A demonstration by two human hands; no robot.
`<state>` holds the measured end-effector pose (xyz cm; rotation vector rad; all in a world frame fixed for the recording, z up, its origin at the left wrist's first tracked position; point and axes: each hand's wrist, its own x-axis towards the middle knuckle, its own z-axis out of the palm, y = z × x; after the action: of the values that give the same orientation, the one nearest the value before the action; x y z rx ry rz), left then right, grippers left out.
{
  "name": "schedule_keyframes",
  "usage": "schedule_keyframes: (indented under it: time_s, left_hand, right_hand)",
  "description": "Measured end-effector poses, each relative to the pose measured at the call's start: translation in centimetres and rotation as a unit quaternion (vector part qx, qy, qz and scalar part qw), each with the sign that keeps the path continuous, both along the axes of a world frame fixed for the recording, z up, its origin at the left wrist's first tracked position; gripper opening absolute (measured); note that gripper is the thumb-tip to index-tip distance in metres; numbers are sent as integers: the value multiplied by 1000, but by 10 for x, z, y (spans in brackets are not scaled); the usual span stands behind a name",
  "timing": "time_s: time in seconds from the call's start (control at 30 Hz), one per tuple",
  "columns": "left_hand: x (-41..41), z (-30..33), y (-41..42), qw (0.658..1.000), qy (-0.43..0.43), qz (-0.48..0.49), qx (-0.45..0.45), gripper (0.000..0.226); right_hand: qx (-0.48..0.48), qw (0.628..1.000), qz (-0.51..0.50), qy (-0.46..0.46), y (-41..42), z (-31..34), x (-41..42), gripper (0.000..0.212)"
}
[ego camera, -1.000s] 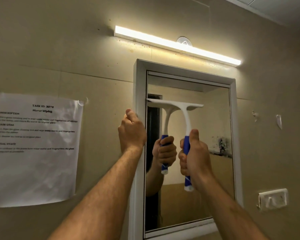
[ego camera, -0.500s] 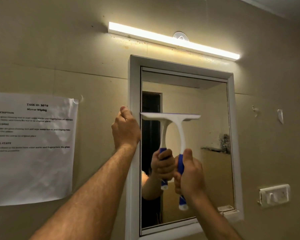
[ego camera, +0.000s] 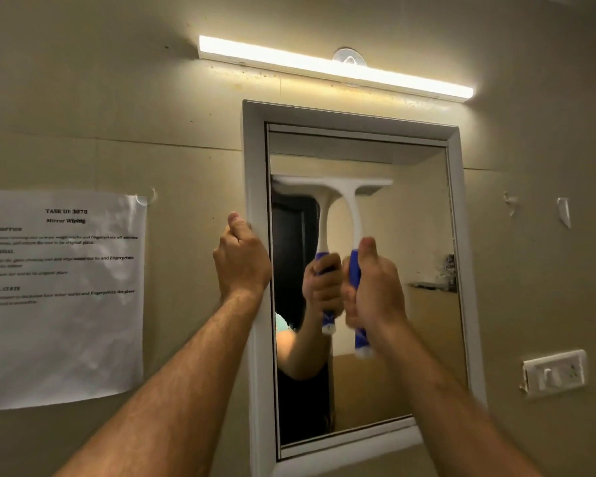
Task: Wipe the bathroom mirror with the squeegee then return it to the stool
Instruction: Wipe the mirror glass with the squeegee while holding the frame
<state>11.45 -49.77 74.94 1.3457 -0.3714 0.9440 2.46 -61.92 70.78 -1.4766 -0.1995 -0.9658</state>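
A squeegee (ego camera: 353, 208) with a white blade and a blue handle is upright against the mirror glass (ego camera: 413, 222). Its blade lies across the upper left part of the glass. My right hand (ego camera: 375, 290) is closed around the blue handle, thumb pointing up. My left hand (ego camera: 241, 263) grips the left side of the mirror's white frame (ego camera: 253, 160), fingers curled over its edge. The glass reflects the squeegee and my hand. The stool is out of sight.
A lit tube light (ego camera: 334, 67) runs above the mirror. A printed task sheet (ego camera: 61, 297) is taped to the wall at the left. A white switch plate (ego camera: 554, 373) sits on the wall at the lower right.
The squeegee slid down the glass half a second ago and now sits higher again. My left hand has stayed on the frame.
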Motion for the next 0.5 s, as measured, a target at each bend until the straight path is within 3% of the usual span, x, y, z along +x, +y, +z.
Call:
schedule_keyframes:
  time_s: [0.17,0.4,0.5]
  left_hand:
    - [0,-2,0,1000,1,-20,2,54]
    - [2,-2,1,1000,-4,-17,10,57]
    - [3,-2,2,1000,0,-24,16,57]
  right_hand:
    - [-2,1000,-25,16,1,-83,5,53]
    - [4,1000,-3,17,0,-4,-4,52]
    - [1,999,-17,27,1,-3,0,51]
